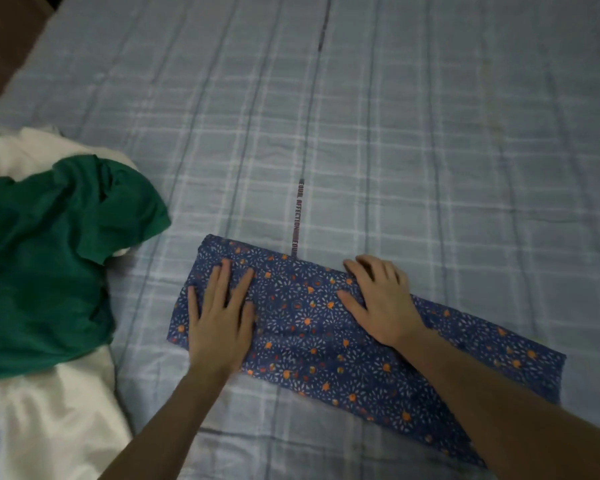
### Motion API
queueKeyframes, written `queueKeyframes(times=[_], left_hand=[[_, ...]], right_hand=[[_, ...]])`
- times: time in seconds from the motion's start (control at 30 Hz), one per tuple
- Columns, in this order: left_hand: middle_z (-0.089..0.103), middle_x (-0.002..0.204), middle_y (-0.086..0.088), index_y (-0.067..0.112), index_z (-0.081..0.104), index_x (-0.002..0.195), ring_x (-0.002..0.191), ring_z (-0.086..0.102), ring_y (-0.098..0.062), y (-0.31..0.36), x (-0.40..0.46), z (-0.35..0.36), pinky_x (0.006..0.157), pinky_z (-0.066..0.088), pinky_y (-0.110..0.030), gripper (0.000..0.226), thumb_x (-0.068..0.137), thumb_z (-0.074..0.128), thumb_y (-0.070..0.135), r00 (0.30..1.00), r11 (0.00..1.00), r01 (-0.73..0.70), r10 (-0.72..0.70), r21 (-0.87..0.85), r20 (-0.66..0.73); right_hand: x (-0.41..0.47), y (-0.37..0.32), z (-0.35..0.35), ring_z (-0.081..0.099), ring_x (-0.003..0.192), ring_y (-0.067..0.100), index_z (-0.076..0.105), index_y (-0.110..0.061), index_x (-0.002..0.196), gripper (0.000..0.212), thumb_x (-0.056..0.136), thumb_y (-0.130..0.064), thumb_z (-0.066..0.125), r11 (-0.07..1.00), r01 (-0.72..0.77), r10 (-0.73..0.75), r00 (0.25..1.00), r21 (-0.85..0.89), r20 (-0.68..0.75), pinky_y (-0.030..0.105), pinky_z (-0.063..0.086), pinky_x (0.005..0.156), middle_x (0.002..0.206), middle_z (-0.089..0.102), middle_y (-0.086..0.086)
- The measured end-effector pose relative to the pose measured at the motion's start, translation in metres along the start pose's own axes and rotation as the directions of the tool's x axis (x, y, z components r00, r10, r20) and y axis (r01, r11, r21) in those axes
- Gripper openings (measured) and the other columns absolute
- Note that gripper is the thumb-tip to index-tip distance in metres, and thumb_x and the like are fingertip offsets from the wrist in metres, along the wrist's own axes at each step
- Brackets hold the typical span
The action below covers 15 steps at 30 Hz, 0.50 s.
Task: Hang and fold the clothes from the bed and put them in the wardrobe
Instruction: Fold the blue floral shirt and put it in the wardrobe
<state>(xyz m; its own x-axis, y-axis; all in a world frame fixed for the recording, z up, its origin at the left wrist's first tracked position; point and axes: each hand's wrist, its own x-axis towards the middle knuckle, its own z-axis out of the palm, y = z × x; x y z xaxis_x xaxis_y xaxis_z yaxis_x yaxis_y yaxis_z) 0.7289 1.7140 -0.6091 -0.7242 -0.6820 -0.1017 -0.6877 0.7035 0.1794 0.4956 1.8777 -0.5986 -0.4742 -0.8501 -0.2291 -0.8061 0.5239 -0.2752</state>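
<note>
The blue patterned cloth lies folded into a long strip on the bed, right of the green shirt. The left hand presses it flat, fingers spread; the right hand presses too, fingers slightly bent. It looks light, soft and limp; best taken at an end edge.

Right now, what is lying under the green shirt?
Under the green shirt lies white cloth, showing above and below it, on the checked bedsheet. Whether that is one garment or several is hidden by the shirt.
</note>
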Motion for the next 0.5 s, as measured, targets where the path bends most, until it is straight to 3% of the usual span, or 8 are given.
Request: queueKeyframes(times=[0.07, 0.2, 0.3, 0.4, 0.43, 0.5], left_hand=[[0.004, 0.165, 0.005, 0.039, 0.011, 0.155, 0.151, -0.003, -0.011, -0.015, -0.002, 0.010, 0.121, 0.005, -0.052, 0.056, 0.100, 0.016, 0.047, 0.997, 1.000, 0.024, -0.024, 0.002, 0.079], [-0.007, 0.164, 0.011, 0.045, 0.005, 0.154, 0.149, -0.013, -0.007, -0.017, 0.014, 0.009, 0.121, -0.005, -0.048, 0.057, 0.098, 0.008, 0.054, 0.988, 0.997, -0.017, 0.027, -0.073, 0.149], [0.006, 0.164, 0.011, 0.044, 0.024, 0.151, 0.151, 0.002, -0.008, -0.021, 0.015, -0.008, 0.121, -0.007, -0.041, 0.054, 0.099, 0.013, 0.053, 0.998, 0.968, -0.028, 0.043, -0.247, 0.056], [0.040, 0.148, 0.000, 0.025, 0.047, 0.139, 0.138, 0.035, -0.020, -0.033, 0.011, -0.023, 0.116, 0.015, -0.044, 0.051, 0.094, 0.038, 0.047, 0.965, 0.937, 0.135, -0.198, -0.322, -0.170], [0.048, 0.139, -0.006, 0.019, 0.048, 0.135, 0.129, 0.043, -0.026, -0.040, 0.014, -0.026, 0.111, 0.026, -0.046, 0.056, 0.090, 0.042, 0.050, 0.937, 0.890, 0.223, -0.308, -0.397, -0.165], [0.056, 0.124, -0.014, 0.008, 0.050, 0.131, 0.115, 0.052, -0.033, -0.053, 0.025, -0.028, 0.101, 0.040, -0.046, 0.073, 0.080, 0.049, 0.060, 0.896, 0.754, 0.356, -0.443, -0.552, -0.027]], right_hand=[[-0.002, 0.000, 0.007, 0.041, 0.123, 0.024, 0.045, -0.023, 0.135, 0.059, 0.095, -0.062, 0.026, 0.999, -0.005, 0.003, 0.999, -0.045, -0.038, 0.043, 0.032, 0.103, 0.135, 0.045, 0.003], [0.004, -0.005, 0.004, 0.044, 0.120, 0.025, 0.046, -0.023, 0.133, 0.056, 0.095, -0.060, 0.025, 0.994, -0.028, 0.027, 1.000, -0.103, -0.009, 0.042, 0.032, 0.101, 0.133, 0.045, 0.003], [0.000, -0.016, -0.008, 0.046, 0.123, 0.029, 0.046, -0.021, 0.135, 0.059, 0.095, -0.058, 0.024, 0.991, -0.065, 0.063, 0.998, -0.120, -0.017, 0.049, 0.027, 0.108, 0.137, 0.045, 0.007], [-0.030, -0.031, -0.025, 0.037, 0.134, 0.033, 0.043, -0.016, 0.140, 0.058, 0.095, -0.050, 0.033, 0.984, -0.156, 0.137, 0.971, -0.085, -0.198, 0.057, 0.013, 0.113, 0.148, 0.036, 0.013], [-0.045, -0.033, -0.029, 0.035, 0.136, 0.034, 0.042, -0.016, 0.141, 0.058, 0.094, -0.049, 0.034, 0.983, -0.170, 0.148, 0.959, -0.074, -0.241, 0.059, 0.012, 0.113, 0.150, 0.034, 0.014], [-0.078, -0.030, -0.026, 0.029, 0.140, 0.035, 0.040, -0.018, 0.144, 0.063, 0.091, -0.052, 0.033, 0.974, -0.204, 0.176, 0.954, -0.098, -0.242, 0.064, 0.011, 0.110, 0.153, 0.030, 0.013]])
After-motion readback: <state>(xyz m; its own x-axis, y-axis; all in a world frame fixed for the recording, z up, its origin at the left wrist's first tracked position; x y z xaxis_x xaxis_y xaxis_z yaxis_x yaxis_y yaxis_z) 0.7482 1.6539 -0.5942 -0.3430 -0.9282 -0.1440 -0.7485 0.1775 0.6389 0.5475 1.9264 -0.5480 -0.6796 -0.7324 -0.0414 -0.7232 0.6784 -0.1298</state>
